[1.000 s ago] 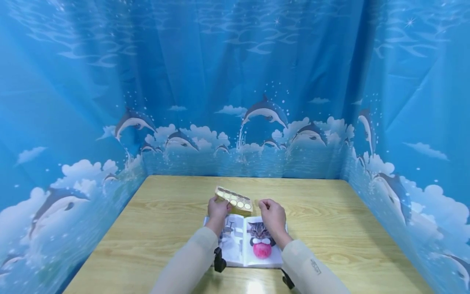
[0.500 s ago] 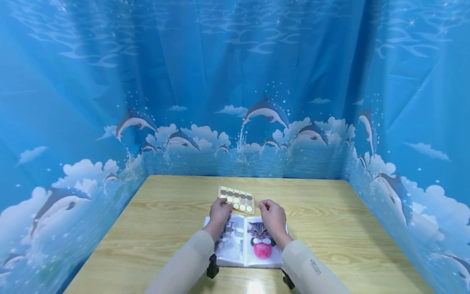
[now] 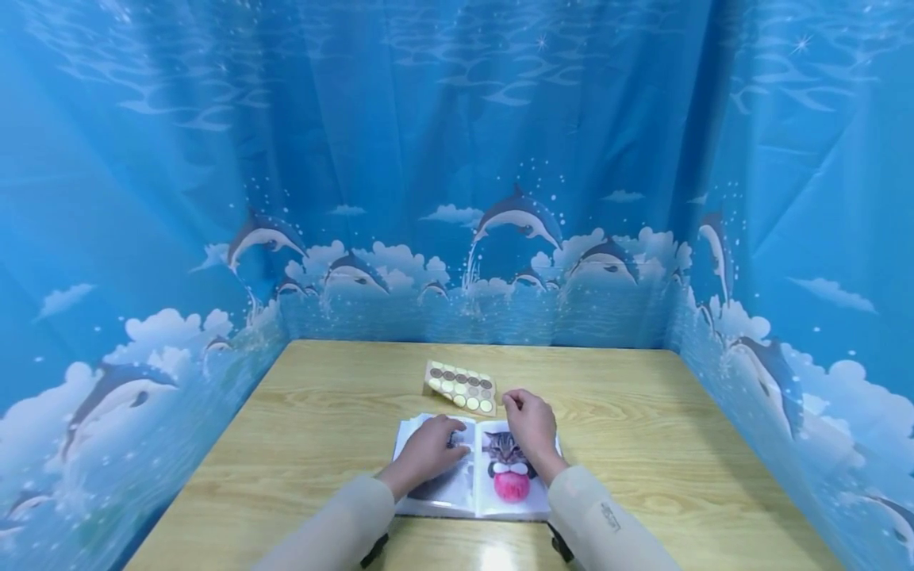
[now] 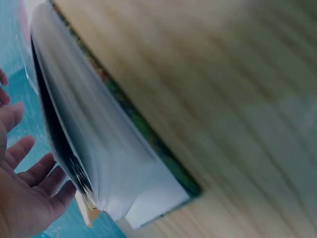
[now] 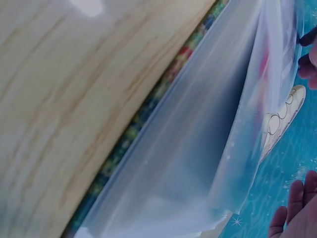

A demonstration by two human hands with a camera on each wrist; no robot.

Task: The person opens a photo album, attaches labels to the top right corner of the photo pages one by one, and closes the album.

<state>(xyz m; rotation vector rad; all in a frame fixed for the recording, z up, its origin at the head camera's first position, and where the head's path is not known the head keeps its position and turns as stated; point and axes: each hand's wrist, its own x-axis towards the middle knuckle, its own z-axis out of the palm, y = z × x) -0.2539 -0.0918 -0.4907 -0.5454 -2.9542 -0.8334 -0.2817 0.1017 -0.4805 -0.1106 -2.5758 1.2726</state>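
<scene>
An open photo album with clear sleeves lies on the table, a photo of a cat with a pink ball on its right page. My left hand is over the left page, fingers loosely spread and holding nothing; whether it touches the page is unclear. In the left wrist view, its fingers reach beside the page edges. My right hand is above the right page's upper part, thumb and forefinger pinched on what seems a tiny pale sticker, barely visible. Just beyond the album lies a sheet of round stickers, its lower left edge curled up.
The light wooden table extends around the album on all sides. A blue curtain printed with dolphins encloses its back and sides. In the right wrist view, the patterned album cover edge rests on the table.
My left hand has lowered the sticker sheet flat onto the table, let go of it, and come back toward me over the left page. My right hand has stayed almost still.
</scene>
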